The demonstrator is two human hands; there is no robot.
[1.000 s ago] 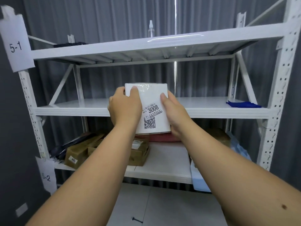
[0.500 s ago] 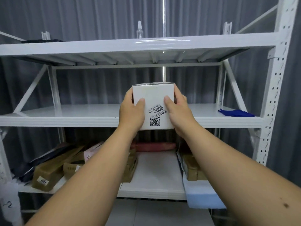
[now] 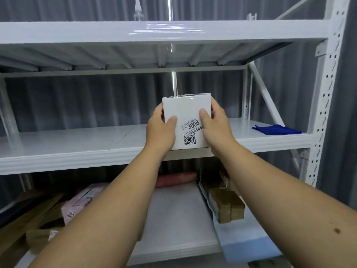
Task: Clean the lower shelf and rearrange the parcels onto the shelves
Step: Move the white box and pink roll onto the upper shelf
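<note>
Setting a parcel on the middle shelf

We grip the white cardboard box [image 3: 188,122] with left hand [image 3: 161,130] and right hand [image 3: 216,128], fingers curled round its sides, at the white metal middle shelf [image 3: 77,146] front edge; next, push it back.

A small white cardboard parcel box [image 3: 187,120], upright and square to the viewer, sits at the front edge of the white metal middle shelf [image 3: 77,149], right of centre. Its near face carries a printed label reading 3008 with a QR code below. The white metal lower shelf [image 3: 177,219] has a bare centre strip; brown cardboard parcels [image 3: 38,225] and a pink box [image 3: 81,202] lie at its left, brown taped parcels [image 3: 226,206] on a pale blue mailer bag [image 3: 247,246] at right, a red padded parcel [image 3: 175,179] far back.
</note>
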